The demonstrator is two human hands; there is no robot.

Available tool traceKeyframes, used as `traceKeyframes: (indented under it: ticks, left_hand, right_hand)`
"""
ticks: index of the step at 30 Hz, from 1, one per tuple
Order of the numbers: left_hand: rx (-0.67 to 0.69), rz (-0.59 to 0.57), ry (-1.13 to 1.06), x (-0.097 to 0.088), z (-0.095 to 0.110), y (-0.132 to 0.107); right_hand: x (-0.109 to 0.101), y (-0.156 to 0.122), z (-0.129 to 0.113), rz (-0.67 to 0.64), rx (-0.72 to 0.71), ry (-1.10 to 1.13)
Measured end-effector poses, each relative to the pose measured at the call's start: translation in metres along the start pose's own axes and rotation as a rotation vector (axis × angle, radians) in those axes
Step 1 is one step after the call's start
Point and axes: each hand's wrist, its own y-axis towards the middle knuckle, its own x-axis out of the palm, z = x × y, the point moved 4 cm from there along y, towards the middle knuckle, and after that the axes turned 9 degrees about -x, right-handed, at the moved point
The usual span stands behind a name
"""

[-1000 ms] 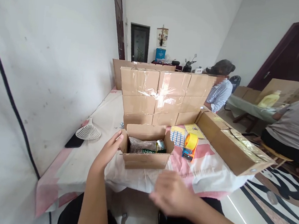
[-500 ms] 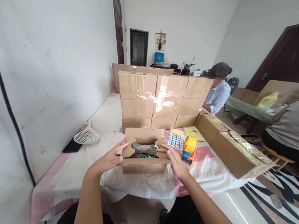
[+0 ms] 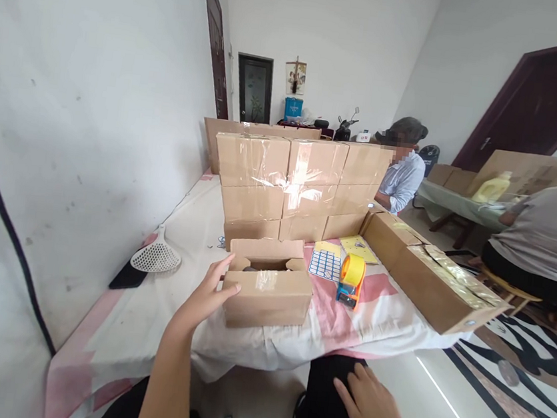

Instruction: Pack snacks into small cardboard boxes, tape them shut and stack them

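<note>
A small cardboard box (image 3: 268,302) stands at the table's near edge. Its front flap is up with a strip of clear tape on it, and its back flap (image 3: 268,248) is raised. Only a dark sliver of the contents shows through the gap. At the box's left end is my left hand (image 3: 209,293), fingers and thumb spread, the thumb against the front flap. My right hand (image 3: 366,401) lies on my dark-clothed knee, fingers stretched out and holding nothing. Right of the box stands an orange and blue tape dispenser (image 3: 350,290) with a yellow roll.
Stacked taped boxes (image 3: 311,186) form a wall behind. More boxes (image 3: 443,288) line the right edge. A label sheet (image 3: 325,265) and yellow card (image 3: 358,249) lie near the dispenser. A white perforated scoop (image 3: 156,257) rests at left. One person (image 3: 403,173) sits beyond; another (image 3: 546,239) sits right.
The box's front flap has swung up and over, covering most of the contents. My right hand has left the box and dropped to my knee. My left hand stays at the box's left end.
</note>
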Motion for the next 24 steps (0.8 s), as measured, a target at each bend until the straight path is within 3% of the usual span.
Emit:
traceKeyframes:
  ticks: [2,4,10,14,18,21,24]
  left_hand:
    - [-0.001,0.025,0.034,0.003,0.001,0.004]
    - [-0.005,0.081,0.099,0.007,0.003,0.008]
    - [-0.054,0.248,0.527,0.019,0.02,0.01]
    - [0.07,0.4,0.729,0.026,0.042,0.011]
    - [0.247,0.308,0.785,0.039,0.061,0.023]
    - [0.364,0.281,0.776,0.042,0.07,0.024]
    - [0.398,0.212,0.749,0.042,0.07,0.016]
  right_hand:
    - [0.013,-0.015,0.003,-0.054,0.058,-0.16]
    - [0.018,-0.011,-0.006,-0.145,0.066,-0.267]
    - [0.012,0.034,-0.034,-0.322,0.021,-0.41]
    - [0.028,0.053,-0.032,-0.41,0.044,-0.384]
    - [0.043,0.06,-0.032,-0.482,0.123,-0.362]
    - [0.041,0.056,-0.035,-0.48,0.144,-0.398]
    - [0.035,0.045,-0.038,-0.449,0.116,-0.487]
